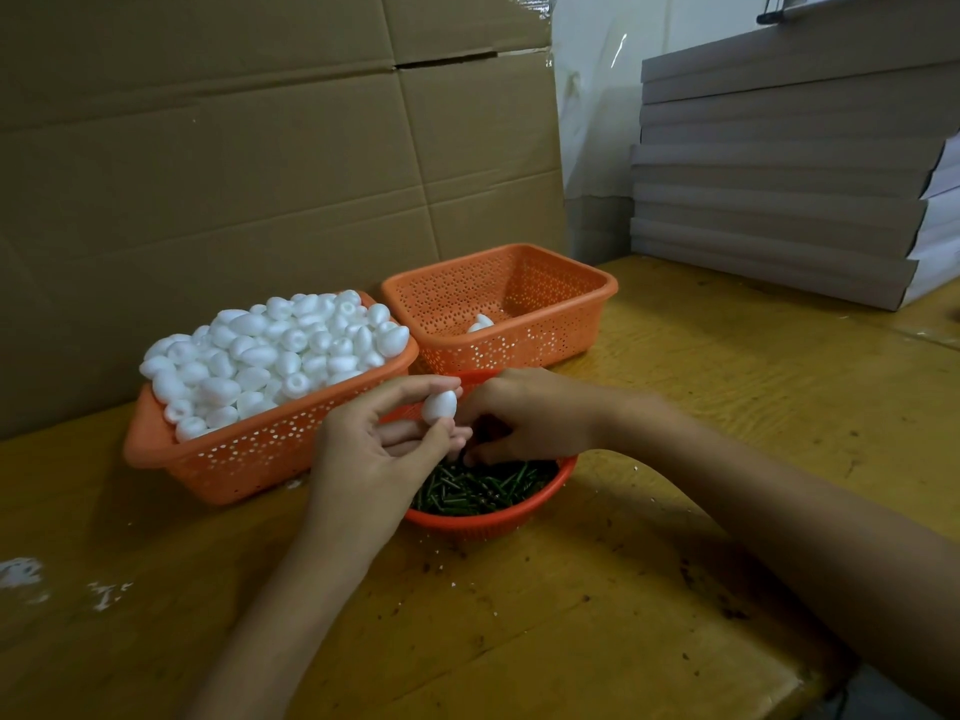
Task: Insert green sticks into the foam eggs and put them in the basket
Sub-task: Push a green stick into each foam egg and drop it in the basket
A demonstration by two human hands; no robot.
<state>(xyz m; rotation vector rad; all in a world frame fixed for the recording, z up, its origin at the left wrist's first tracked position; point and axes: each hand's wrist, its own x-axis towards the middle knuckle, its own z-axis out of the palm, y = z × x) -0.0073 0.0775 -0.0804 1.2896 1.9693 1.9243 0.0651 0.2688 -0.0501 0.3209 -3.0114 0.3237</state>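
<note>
Basket (234, 459) heaped foam eggs (270, 350); bowl (488, 524) green sticks (483, 491) (far basket (519, 350): egg (480, 323)).

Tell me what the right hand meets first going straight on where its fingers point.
The short green sticks in the round orange plastic bowl; the right hand seems almost on them, though depth is unclear.

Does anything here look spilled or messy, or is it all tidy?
Yes, a little. White foam crumbs lie scattered on the wooden table at its near left, outside any basket. The left basket is also heaped with foam eggs above its rim, so some might roll off.
</note>
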